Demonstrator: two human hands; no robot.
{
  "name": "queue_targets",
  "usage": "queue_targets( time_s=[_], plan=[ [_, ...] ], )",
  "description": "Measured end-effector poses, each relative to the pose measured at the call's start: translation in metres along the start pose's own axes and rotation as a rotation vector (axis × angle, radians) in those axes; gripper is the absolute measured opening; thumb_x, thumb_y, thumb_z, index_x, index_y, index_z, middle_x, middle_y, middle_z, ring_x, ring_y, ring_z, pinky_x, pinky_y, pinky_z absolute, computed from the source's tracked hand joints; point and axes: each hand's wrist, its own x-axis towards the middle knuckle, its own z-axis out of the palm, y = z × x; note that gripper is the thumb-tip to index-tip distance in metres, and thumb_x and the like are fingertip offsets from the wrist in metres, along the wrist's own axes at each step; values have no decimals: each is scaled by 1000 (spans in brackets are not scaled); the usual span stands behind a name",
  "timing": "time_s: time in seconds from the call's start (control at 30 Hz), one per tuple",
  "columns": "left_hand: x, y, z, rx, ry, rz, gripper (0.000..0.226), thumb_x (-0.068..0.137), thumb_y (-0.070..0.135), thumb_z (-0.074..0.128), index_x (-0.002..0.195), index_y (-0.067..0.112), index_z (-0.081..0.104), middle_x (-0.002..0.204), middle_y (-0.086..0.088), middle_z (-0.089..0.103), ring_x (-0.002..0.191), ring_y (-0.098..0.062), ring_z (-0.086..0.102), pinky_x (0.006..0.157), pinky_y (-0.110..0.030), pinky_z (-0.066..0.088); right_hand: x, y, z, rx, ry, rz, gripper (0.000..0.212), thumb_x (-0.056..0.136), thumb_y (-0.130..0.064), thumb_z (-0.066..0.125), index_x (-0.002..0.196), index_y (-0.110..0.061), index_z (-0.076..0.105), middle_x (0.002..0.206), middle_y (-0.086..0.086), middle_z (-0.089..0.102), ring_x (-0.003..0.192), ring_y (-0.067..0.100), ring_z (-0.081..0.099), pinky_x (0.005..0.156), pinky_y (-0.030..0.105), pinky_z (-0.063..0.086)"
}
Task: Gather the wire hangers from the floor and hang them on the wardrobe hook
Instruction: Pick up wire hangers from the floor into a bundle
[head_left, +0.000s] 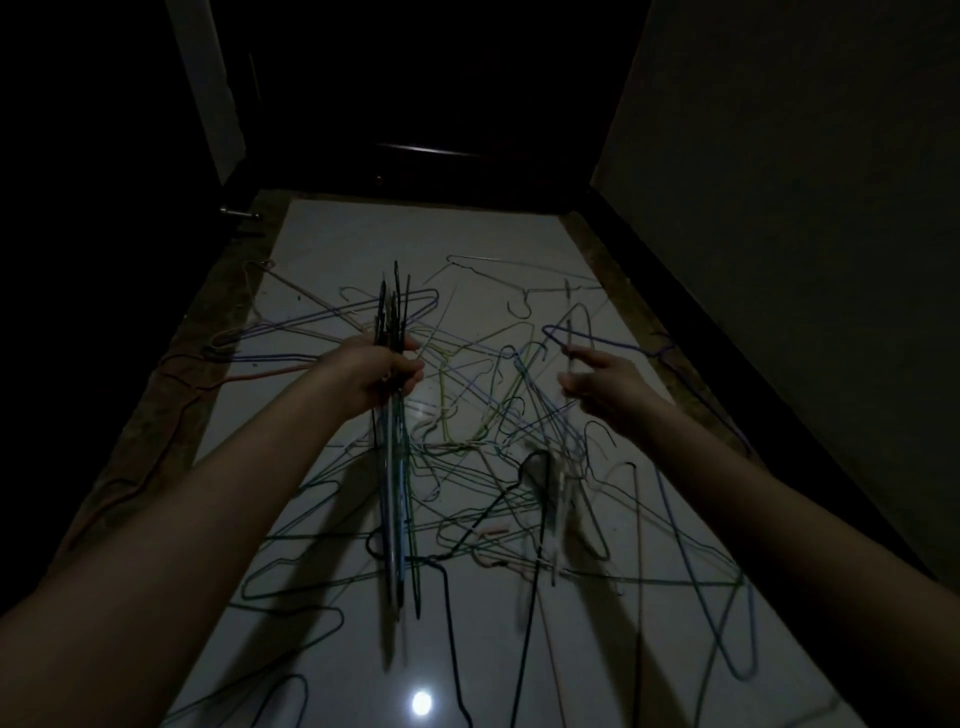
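Note:
Many thin wire hangers (467, 415) in blue, green, yellow, black and pink lie tangled across the pale floor (363, 244). My left hand (371, 371) grips a bundle of several hangers (397, 493) edge-on, their ends sticking up above the fist and hanging down below it. My right hand (605, 379) is held out over the pile and pinches a thin hanger wire (570, 338) that runs up from its fingers, beside a blue hanger on the floor. The room is very dark. No wardrobe hook shows.
A dark door with a metal handle (239, 213) stands at the left. A dark wall and skirting (727, 322) run along the right. A dark cabinet or doorway (415, 156) closes the far end. A light reflection (421, 702) glints on the floor near me.

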Motion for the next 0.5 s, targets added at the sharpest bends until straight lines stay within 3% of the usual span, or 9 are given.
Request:
queue_targets(
  time_s=[0.17,0.33,0.5],
  plan=[
    [-4,-2,13,-39,-37,6,22,88,-15,49,98,3,54,82,-17,58,69,-21,58,49,-20,51,-7,-27,56,45,-183,-132,49,86,3,59,131,-16,51,87,13,62,61,10,55,43,15,34],
    [-4,-3,11,-19,-19,39,34,86,-11,54,113,10,57,89,-13,61,71,-19,60,52,-21,53,-12,-27,106,39,-196,-105,41,83,0,64,121,-5,50,108,19,66,76,16,59,53,21,38],
    [-3,-8,-11,-44,-15,61,32,88,-8,54,114,11,57,92,-9,62,72,-18,60,55,-23,53,-12,-23,124,17,-267,-155,31,84,-2,64,114,1,57,88,7,64,73,10,58,59,22,41]
  ],
)
